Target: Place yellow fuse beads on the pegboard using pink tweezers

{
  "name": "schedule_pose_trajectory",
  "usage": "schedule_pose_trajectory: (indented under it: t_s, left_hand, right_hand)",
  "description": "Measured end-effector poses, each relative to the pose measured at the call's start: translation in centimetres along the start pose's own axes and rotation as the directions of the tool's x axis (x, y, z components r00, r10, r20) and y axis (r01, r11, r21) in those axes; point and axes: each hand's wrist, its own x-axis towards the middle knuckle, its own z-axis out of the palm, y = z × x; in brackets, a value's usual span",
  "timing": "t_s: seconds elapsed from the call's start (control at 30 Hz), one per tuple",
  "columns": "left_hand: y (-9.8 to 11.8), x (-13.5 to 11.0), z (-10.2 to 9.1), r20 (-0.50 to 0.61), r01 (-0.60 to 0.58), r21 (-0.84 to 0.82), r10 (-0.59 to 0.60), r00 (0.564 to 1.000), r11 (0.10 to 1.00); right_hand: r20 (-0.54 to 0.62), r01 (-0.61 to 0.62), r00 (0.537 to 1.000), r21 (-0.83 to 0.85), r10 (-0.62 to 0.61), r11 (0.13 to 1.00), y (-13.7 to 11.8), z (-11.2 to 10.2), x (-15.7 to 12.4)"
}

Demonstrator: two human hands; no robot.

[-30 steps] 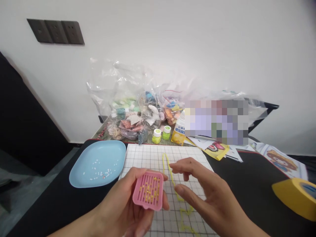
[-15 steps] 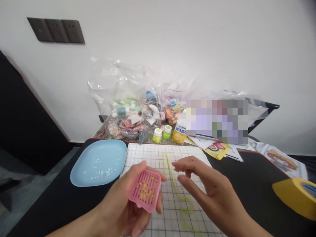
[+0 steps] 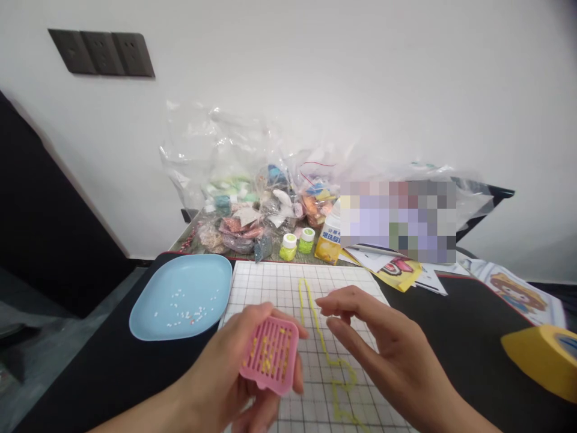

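My left hand [image 3: 225,379] grips a small pink ridged tray [image 3: 270,355] with yellow beads lying in its grooves, holding it above the white gridded board [image 3: 279,288]. My right hand [image 3: 383,355] hovers just right of the tray, thumb and forefinger pinched together, other fingers curled; whether a bead sits between the tips is too small to see. A line of yellow beads [image 3: 315,325] runs down the board under the hands.
A light blue plate [image 3: 180,297] with scattered white beads lies at the left. Clear bags of coloured beads [image 3: 252,204], two green-lidded jars [image 3: 297,243], a yellow box, printed pattern sheets [image 3: 514,288] and a yellow tape roll [image 3: 541,358] stand around on the black mat.
My left hand has tilted the pink tray slightly and shifted it a little. My right hand has stayed near the tray with its fingertips closing together.
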Motion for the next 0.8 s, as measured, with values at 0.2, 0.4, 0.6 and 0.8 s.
schedule_pose_trajectory:
  t_s: [0.2,0.4,0.6,0.8]
  left_hand:
    - [0.2,-0.1,-0.2,-0.063,-0.064,0.013,0.065,0.996,0.998]
    - [0.2,-0.1,-0.1,-0.040,-0.113,0.006,0.113,0.993,0.994]
    - [0.2,0.0,-0.1,-0.083,-0.133,0.012,0.133,0.988,0.991]
    - [0.7,-0.1,-0.2,-0.109,-0.143,0.030,0.146,0.983,0.989]
  right_hand:
    - [-0.024,-0.034,0.999,-0.018,0.033,0.999,0.5,-0.1,0.0]
    - [-0.117,-0.065,0.992,-0.184,0.044,0.981,2.4,-0.9,0.2]
    - [-0.072,-0.019,0.997,-0.631,-0.033,0.776,5.4,-1.9,0.4]
    - [-0.013,-0.067,0.996,-0.750,0.086,0.658,6.0,-2.2,-0.1]
